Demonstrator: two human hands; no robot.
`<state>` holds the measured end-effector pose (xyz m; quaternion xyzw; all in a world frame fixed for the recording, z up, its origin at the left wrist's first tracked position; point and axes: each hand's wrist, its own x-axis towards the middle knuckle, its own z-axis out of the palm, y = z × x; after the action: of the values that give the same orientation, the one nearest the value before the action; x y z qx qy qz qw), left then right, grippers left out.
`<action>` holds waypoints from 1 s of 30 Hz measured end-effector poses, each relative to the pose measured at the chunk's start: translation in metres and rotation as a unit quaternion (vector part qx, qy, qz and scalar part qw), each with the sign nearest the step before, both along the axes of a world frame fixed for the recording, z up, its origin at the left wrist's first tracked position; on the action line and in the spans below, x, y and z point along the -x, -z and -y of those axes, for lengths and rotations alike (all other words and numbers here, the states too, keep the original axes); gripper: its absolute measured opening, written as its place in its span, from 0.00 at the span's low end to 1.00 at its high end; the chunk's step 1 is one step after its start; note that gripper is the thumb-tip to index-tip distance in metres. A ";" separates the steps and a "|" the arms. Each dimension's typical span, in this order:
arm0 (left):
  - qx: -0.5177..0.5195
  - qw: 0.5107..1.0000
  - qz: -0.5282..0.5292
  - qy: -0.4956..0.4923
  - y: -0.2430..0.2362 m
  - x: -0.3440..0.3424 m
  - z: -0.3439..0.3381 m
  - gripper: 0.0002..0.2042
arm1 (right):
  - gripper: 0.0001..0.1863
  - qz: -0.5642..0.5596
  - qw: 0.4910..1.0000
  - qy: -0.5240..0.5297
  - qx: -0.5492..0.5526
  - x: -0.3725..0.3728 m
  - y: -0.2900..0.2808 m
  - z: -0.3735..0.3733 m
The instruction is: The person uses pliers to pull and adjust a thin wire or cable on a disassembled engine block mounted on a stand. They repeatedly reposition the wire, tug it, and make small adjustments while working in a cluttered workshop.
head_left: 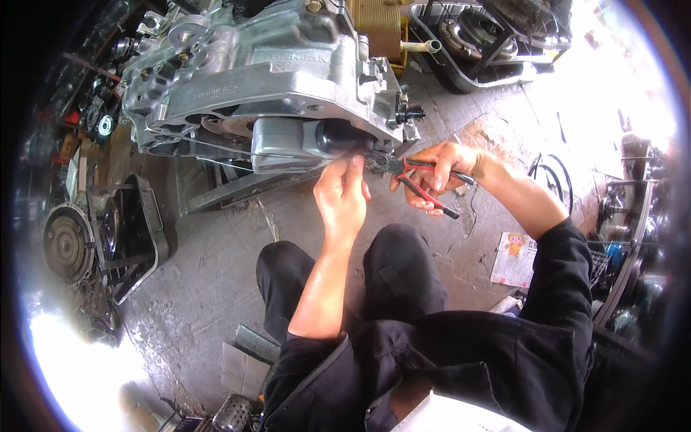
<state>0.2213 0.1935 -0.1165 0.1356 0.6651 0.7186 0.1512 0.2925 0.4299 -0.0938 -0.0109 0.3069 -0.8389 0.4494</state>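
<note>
A large silver metal gearbox housing (288, 65) is in front of me. In its lower opening sits a grey boxy part (277, 142) with a rounded black piece (344, 135) at its right end. A thin wire (201, 142) stretches across the front of the grey part towards my left hand (340, 194). That hand's thumb and fingers pinch together at the wire's right end, just below the black piece; the fingertips are partly hidden. Pliers (410, 167) with red and black handles are in my right hand (446, 167), the handles spread, the jaws beside my left fingertips.
A metal stand bar (230, 191) runs beneath the housing. On the left stand a round metal disc (66, 245) and an open black pan (147, 227). Another open casing (475, 43) lies at the back right. A printed sheet (512, 259) lies on the floor, near black cable loops (558, 176).
</note>
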 end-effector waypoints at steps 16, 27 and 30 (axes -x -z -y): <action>-0.005 0.999 0.053 -0.001 -0.010 -0.005 0.000 0.17 | 0.14 -0.171 0.925 0.145 -0.307 -0.021 0.025 0.045; -0.014 1.000 0.008 -0.020 -0.006 -0.006 0.001 0.10 | 0.16 -0.362 0.745 0.227 -0.512 -0.018 0.042 0.067; 0.002 0.999 -0.033 -0.022 -0.004 -0.008 -0.002 0.08 | 0.19 -0.367 0.751 0.164 -0.524 -0.032 0.026 0.055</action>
<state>0.2292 0.1957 -0.1123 0.1439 0.6739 0.7157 0.1137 0.3243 0.3747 -0.1194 -0.0304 0.8367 -0.5390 0.0927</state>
